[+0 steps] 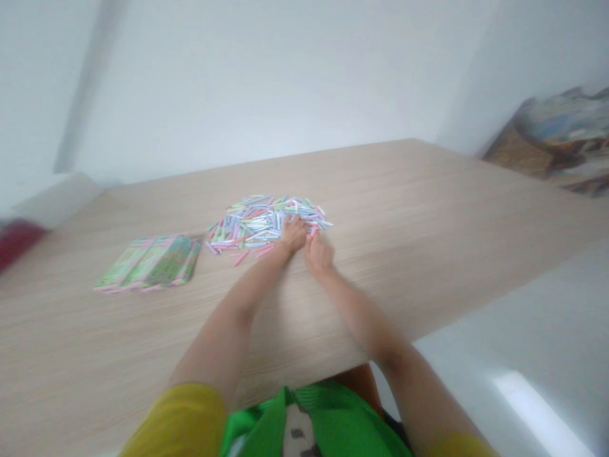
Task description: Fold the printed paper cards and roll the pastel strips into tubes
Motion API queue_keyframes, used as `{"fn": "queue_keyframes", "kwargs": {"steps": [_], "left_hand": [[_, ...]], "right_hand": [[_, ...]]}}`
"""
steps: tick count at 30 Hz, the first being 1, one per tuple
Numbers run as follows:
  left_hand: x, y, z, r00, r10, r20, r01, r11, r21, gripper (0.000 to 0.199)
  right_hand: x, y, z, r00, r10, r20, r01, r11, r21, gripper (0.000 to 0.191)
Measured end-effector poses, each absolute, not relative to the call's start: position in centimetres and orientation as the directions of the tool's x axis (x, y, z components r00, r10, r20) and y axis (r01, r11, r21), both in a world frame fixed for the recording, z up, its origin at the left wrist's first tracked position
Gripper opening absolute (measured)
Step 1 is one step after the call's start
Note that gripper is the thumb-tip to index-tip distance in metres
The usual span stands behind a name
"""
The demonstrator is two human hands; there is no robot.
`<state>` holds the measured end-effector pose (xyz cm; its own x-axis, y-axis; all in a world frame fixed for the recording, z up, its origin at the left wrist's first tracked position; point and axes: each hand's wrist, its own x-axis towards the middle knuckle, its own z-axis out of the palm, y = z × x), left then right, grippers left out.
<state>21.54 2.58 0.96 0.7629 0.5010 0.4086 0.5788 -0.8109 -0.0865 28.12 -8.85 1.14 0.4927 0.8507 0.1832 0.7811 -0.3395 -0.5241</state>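
1. Writing: the stack of green-and-pink printed paper (150, 263) at left of centre carries print, but it is too blurred to read. No brand or label can be made out on anything else.
2. Left hand: the left hand (292, 233) sits at the lower edge of the pile of paper strips (266, 222), just above the centre of the frame. Its fingers (289, 223) lie close together and touch the strips. I cannot tell whether they are pinching any.
3. Right hand: the right hand (318, 255) is just beside the left one, at the pile's lower right edge. Its fingers (314, 241) are bunched together, with a pink strip by the fingertips. I cannot tell whether they are holding it.
4. The pile: pink, blue, green and white strips lie loose and crisscrossed on the wooden table (404, 209). A few have strayed from its lower left edge.
5. Around: a yellow sleeve (178, 422) covers the left upper arm at the bottom of the frame, and a green garment (314, 422) shows at bottom centre. A red object (16, 242) sits at far left, beneath a pale box (57, 200). A patterned heap (556, 139) sits at upper right.
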Motion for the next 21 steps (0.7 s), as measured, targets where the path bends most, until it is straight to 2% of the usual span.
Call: {"fn": "queue_keyframes", "kwargs": {"steps": [9, 16, 21], "left_hand": [[22.0, 1.7, 1.6, 0.777, 0.538, 0.326, 0.594, -0.798, -0.100, 0.032], [20.2, 0.0, 1.5, 0.670, 0.627, 0.398, 0.698, -0.714, -0.050, 0.035], [15.7, -2.8, 0.6, 0.725, 0.579, 0.373, 0.655, -0.747, -0.114, 0.032]], "right_hand": [[29.0, -8.9, 1.1, 0.500, 0.834, 0.233, 0.788, -0.326, -0.521, 0.049], [29.2, -8.9, 0.8, 0.546, 0.793, 0.268, 0.766, -0.344, -0.543, 0.048], [29.0, -8.3, 0.6, 0.526, 0.805, 0.274, 0.776, -0.323, -0.541, 0.047]]}}
